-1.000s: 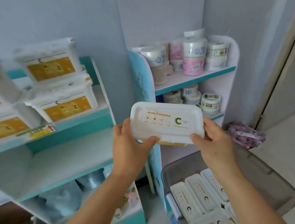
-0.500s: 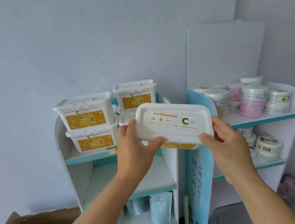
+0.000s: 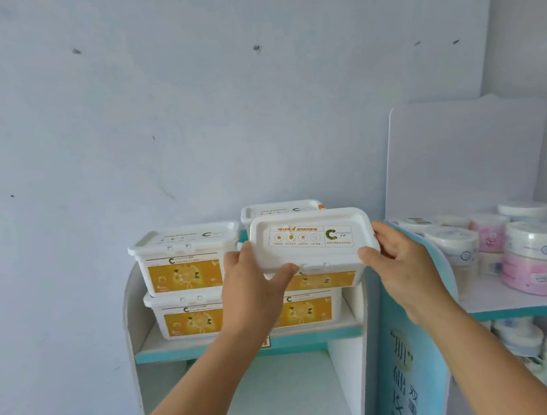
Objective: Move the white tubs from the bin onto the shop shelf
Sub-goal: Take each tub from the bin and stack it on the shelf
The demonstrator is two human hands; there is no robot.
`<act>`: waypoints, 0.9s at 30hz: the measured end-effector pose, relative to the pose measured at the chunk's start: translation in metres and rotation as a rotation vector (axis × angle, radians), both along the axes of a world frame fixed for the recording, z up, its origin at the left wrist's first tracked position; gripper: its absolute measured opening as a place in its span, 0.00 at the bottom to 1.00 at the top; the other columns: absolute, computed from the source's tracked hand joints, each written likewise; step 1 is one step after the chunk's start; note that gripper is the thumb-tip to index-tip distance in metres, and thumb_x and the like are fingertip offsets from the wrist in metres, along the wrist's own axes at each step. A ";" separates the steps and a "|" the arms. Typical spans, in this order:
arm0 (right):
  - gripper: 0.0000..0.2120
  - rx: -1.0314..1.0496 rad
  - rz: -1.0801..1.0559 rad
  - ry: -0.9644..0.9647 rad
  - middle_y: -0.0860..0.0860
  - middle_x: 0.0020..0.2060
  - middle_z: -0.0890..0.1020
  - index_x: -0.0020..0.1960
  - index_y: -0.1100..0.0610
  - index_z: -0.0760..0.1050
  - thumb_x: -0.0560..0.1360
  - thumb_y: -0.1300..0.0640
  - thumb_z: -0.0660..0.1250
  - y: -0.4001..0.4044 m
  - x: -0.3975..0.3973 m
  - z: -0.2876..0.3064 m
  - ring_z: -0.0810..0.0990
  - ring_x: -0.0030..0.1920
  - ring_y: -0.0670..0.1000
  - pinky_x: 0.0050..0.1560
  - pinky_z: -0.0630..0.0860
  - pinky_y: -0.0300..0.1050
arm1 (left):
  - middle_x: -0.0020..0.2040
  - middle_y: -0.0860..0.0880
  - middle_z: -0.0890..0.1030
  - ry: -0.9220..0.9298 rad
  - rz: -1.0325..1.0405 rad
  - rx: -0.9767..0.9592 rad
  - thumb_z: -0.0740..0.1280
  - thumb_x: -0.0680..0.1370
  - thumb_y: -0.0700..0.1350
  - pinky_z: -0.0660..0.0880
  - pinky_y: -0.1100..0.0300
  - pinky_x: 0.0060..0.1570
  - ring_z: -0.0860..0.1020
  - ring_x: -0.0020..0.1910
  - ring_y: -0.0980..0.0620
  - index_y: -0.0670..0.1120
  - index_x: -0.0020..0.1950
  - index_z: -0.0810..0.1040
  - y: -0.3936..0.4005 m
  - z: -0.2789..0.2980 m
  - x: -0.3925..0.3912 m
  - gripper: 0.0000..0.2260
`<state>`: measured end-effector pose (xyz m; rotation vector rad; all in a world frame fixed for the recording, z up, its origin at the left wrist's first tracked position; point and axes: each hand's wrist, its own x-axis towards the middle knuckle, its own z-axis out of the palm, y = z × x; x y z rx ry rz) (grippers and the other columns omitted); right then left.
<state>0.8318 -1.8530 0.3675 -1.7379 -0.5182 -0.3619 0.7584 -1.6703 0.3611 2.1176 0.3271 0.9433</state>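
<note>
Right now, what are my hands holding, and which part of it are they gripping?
A white tub, held by its two short ends: the left hand grips the left end, the right hand the right end.

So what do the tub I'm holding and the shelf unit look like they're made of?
Held tub: looks like matte white moulded plastic, judging by its rounded lid rim, front clips and printed label. Shelf unit: probably white laminated or foam board with teal edging; flat panels, smooth dull faces.

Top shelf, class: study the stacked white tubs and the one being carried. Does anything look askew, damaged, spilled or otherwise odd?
Nothing stands out. The left stack sits square, two tubs high, on the top shelf. Both hands, left hand and right hand, hold the carried tub tipped towards the camera, lid closed. No dents or spills show.
</note>
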 end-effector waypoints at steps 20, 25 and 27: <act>0.09 -0.271 -0.036 -0.077 0.45 0.47 0.81 0.56 0.49 0.72 0.79 0.49 0.58 0.039 0.065 0.000 0.80 0.45 0.48 0.47 0.81 0.55 | 0.75 0.44 0.57 0.262 0.142 0.173 0.63 0.80 0.45 0.71 0.56 0.60 0.71 0.65 0.45 0.42 0.77 0.43 0.000 0.005 0.041 0.35; 0.21 -0.477 -0.076 -0.126 0.44 0.61 0.72 0.66 0.47 0.61 0.77 0.49 0.63 0.030 0.040 -0.012 0.72 0.60 0.50 0.55 0.75 0.50 | 0.77 0.44 0.50 0.326 0.071 0.365 0.64 0.79 0.47 0.67 0.53 0.66 0.61 0.73 0.44 0.43 0.77 0.43 -0.013 -0.010 0.025 0.36; 0.28 -0.595 -0.092 -0.148 0.45 0.70 0.66 0.72 0.49 0.55 0.77 0.48 0.63 0.024 0.025 -0.025 0.65 0.70 0.53 0.66 0.68 0.52 | 0.78 0.45 0.48 0.380 0.024 0.512 0.63 0.79 0.49 0.60 0.53 0.70 0.53 0.75 0.45 0.44 0.77 0.45 -0.019 -0.022 0.019 0.34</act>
